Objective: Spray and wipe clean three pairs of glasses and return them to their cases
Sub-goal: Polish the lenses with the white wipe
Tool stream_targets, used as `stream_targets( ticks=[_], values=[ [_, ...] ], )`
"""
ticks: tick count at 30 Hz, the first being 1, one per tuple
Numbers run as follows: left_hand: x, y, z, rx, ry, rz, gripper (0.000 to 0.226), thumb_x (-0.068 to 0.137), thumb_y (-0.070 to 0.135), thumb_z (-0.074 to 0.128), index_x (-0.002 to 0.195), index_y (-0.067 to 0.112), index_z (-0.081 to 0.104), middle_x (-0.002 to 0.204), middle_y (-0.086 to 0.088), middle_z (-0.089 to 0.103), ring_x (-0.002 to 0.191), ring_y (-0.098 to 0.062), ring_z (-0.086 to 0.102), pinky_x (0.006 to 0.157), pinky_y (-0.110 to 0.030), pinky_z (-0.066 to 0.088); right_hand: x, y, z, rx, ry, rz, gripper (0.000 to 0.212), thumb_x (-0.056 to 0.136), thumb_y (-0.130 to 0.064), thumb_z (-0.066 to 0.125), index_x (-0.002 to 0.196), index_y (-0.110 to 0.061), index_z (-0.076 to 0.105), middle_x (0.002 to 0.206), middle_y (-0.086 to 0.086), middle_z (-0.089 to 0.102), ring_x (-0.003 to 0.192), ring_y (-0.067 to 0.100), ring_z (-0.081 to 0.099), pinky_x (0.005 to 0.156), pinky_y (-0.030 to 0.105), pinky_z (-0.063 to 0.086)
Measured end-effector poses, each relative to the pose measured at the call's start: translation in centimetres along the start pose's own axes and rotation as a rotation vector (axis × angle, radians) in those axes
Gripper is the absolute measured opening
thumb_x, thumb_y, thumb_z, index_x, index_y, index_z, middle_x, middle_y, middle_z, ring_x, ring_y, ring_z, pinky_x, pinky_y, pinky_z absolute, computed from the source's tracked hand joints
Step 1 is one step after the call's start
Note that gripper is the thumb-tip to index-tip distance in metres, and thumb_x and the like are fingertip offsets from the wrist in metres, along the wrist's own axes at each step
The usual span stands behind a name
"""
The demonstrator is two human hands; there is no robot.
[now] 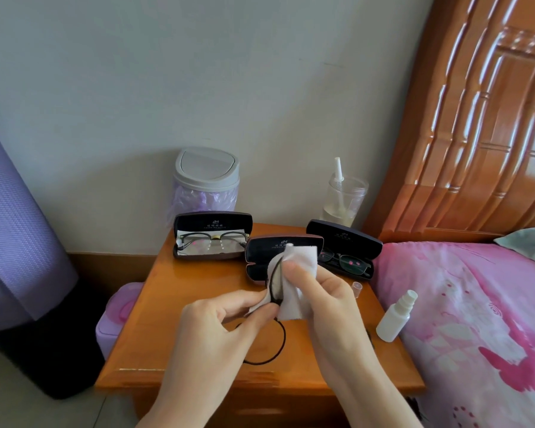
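So here's where we're at: both hands are busy right in front of the middle case (280,244), which sits open with nothing visible inside. Our left hand (217,316) has thumb and forefinger curled in a pinch on the black round glasses (275,284), catching a corner of the white cloth (300,273) too. Our right hand (328,301) is curled round the cloth, thumb pressing it flat onto the upper lens and the other fingers tucked behind. The glasses are held up on edge just in front of that case, above the nightstand (167,335), with the second lens ring hanging lower, closer to us.

Left of the middle case and a bit further back there's the left case (212,222), open, with a half-rim pair (212,239) lying in it. Right of the middle case, almost touching it, the right case (345,239) is open too, with a dark-framed pair (345,261) inside.

To the right of the middle case and nearer us, the white spray bottle (394,316) has its nozzle bare, and the little clear cap (356,288) stands between it and the right case. Behind the middle case, a small lidded bin (206,176) sits back left and a clear cup (345,196) with some liquid back right.
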State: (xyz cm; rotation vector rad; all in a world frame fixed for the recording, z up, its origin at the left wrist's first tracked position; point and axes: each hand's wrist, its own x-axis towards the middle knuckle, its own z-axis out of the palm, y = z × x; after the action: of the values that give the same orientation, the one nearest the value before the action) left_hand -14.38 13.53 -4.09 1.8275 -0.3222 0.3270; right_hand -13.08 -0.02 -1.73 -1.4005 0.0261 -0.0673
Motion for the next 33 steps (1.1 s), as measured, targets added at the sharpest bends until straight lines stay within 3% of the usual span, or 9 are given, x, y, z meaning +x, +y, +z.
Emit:
stream_targets(
  ticks=[6, 12, 14, 17, 22, 29, 33],
  values=[
    [0.2, -0.1, -0.3, 0.026, 0.026, 0.026, 0.027, 0.077, 0.017, 0.072, 0.082, 0.043, 0.07, 0.079, 0.032, 0.07, 0.082, 0.013, 0.064, 0.068, 0.0, 0.045, -0.3, -0.4, -0.2, -0.073, -0.051, -0.012, 0.033, 0.066, -0.025, 0.082, 0.092, -0.008, 0.072, 0.079, 0.006, 0.072, 0.071, 0.013, 0.067, 0.062, 0.02, 0.053],
    [0.0, 0.6, 0.0, 0.003, 0.012, 0.025, 0.014, 0.072, 0.037, 0.067, 0.083, 0.044, 0.072, 0.079, 0.03, 0.071, 0.083, 0.011, 0.065, 0.071, -0.002, 0.045, -0.4, -0.9, 0.4, 0.006, 0.062, -0.062, 0.035, 0.071, -0.034, 0.069, 0.083, -0.001, 0.073, 0.07, 0.007, 0.068, 0.063, 0.011, 0.065, 0.051, 0.018, 0.051],
    [0.0, 0.5, 0.1, -0.005, 0.017, 0.021, 0.015, 0.073, 0.03, 0.072, 0.079, 0.043, 0.072, 0.076, 0.03, 0.071, 0.081, 0.012, 0.065, 0.069, -0.002, 0.045, -0.3, -0.8, 0.5, 0.037, 0.089, -0.04, 0.037, 0.076, -0.037, 0.065, 0.082, -0.001, 0.072, 0.07, 0.01, 0.067, 0.063, 0.016, 0.065, 0.049, 0.024, 0.054],
    [0.0, 0.3, 0.0, 0.003, 0.015, 0.026, 0.02, 0.075, 0.021, 0.074, 0.08, 0.04, 0.073, 0.076, 0.029, 0.071, 0.081, 0.012, 0.065, 0.068, -0.001, 0.045, -0.2, -0.6, 0.7, 0.068, 0.087, -0.021, 0.038, 0.079, -0.037, 0.062, 0.083, 0.0, 0.07, 0.071, 0.011, 0.067, 0.063, 0.018, 0.065, 0.05, 0.025, 0.055],
    [0.1, -0.1, -0.4, 0.056, 0.032, 0.056, 0.022, 0.076, 0.02, 0.071, 0.082, 0.041, 0.072, 0.078, 0.031, 0.07, 0.083, 0.012, 0.065, 0.068, 0.0, 0.044, -0.1, -0.2, 0.3, 0.034, -0.034, -0.017, 0.034, 0.07, -0.029, 0.07, 0.093, -0.004, 0.072, 0.08, 0.007, 0.072, 0.072, 0.015, 0.067, 0.064, 0.023, 0.053],
    [0.2, 0.1, -0.8, 0.113, 0.016, 0.086, 0.017, 0.076, 0.024, 0.071, 0.081, 0.039, 0.073, 0.077, 0.03, 0.07, 0.082, 0.009, 0.066, 0.068, -0.002, 0.046, -0.4, 0.1, -0.3, -0.159, -0.01, -0.087, 0.038, 0.055, -0.036, 0.076, 0.085, -0.013, 0.074, 0.08, 0.003, 0.073, 0.075, 0.012, 0.066, 0.061, 0.017, 0.051],
    [0.1, 0.6, -0.5, 0.079, -0.024, 0.065, 0.014, 0.074, 0.034, 0.066, 0.084, 0.042, 0.072, 0.079, 0.032, 0.07, 0.084, 0.012, 0.065, 0.07, 0.0, 0.044, -0.4, -0.3, -0.4, -0.087, 0.032, -0.118, 0.035, 0.061, -0.032, 0.074, 0.083, -0.004, 0.073, 0.074, 0.006, 0.072, 0.067, 0.01, 0.067, 0.056, 0.016, 0.051]
  ],
)
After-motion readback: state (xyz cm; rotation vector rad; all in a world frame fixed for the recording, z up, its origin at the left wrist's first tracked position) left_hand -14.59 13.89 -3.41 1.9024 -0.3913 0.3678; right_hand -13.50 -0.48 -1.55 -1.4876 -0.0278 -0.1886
